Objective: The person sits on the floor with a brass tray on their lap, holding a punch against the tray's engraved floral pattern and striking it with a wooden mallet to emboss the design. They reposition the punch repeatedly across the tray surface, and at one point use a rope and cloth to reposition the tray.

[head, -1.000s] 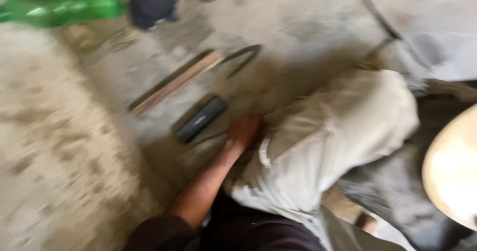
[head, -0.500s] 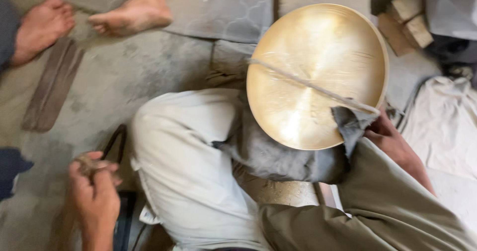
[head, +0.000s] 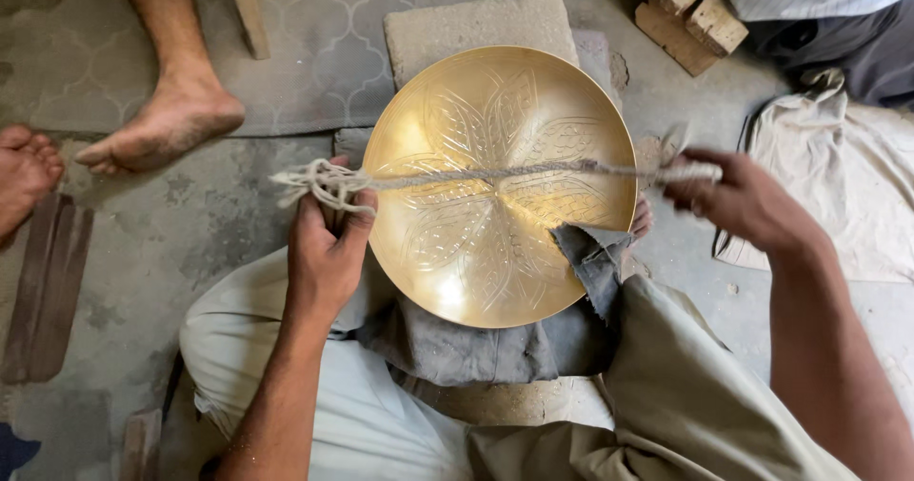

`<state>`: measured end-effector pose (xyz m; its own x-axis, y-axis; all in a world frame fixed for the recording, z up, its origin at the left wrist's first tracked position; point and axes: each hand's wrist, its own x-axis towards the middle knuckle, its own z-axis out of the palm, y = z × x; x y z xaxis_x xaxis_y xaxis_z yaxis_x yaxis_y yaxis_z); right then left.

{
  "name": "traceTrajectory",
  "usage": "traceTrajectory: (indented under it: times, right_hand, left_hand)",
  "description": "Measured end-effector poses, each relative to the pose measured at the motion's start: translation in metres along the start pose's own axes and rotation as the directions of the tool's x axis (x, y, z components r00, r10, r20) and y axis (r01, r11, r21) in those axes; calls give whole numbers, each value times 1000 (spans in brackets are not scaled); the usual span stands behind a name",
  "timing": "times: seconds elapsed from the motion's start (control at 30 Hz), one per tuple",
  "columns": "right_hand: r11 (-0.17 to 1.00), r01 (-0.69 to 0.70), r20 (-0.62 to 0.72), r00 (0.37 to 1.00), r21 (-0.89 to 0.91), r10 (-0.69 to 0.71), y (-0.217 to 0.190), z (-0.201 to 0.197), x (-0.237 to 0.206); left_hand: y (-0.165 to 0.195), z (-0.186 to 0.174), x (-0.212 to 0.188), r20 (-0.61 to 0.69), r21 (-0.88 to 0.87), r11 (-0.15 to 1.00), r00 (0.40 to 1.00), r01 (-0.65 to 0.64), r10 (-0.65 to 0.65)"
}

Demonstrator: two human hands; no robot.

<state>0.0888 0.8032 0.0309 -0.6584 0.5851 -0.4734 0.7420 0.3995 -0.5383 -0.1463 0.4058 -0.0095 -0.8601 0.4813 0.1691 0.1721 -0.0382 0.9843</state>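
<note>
Brown wooden slats [head: 43, 290] lie at the far left on the concrete floor [head: 205, 224], and beyond them another person's bare feet [head: 162, 124] rest at the edge of a patterned mat [head: 314, 52]. Half a second ago the left hand was down by the floor beside the knee, closed on something small, and the right was tucked at the bowl's lower right by the cloth; now both are up at the bowl's sides with a cord drawn between them — so the cord has gone from slack to stretched across the face of the work.

At the bowl's left rim, the left hand [head: 324, 252] has its fingers curled shut round the frayed end of the cord [head: 495, 171], the loose strands spilling over its knuckles. A brass bowl [head: 500, 186], engraved with leaf shapes, sits tilted on the lap, its hollow side facing up toward the camera, propped on a grey cloth [head: 476, 348] over pale trousers [head: 314, 414]. Running left to right, the cord's long axis is almost level, crossing the bowl a little above its centre.

Right of the rim, the right hand [head: 743, 200] pinches the other end between thumb and fingers, pulled taut. A stone slab [head: 476, 24] lies behind the bowl — wooden blocks [head: 690, 5] and pale cloth [head: 838, 176] sit farther right
</note>
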Motion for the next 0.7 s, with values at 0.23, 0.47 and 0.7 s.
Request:
traceTrajectory:
  times: [0.23,0.47,0.7]
  right_hand:
    - [774,276,171,961,-570,-216,-7,57,-53]
    - [878,478,-588,712,5,-384,29,6,-32]
    - [943,195,-438,847,-270,-301,37,54,10]
  left_hand:
    - [-4,-6,21,-5,254,967,1000,23,-22]
    - [7,2,33,14,77,996,999,38,-39]
    - [-3,17,32,20,266,963,999,37,-44]
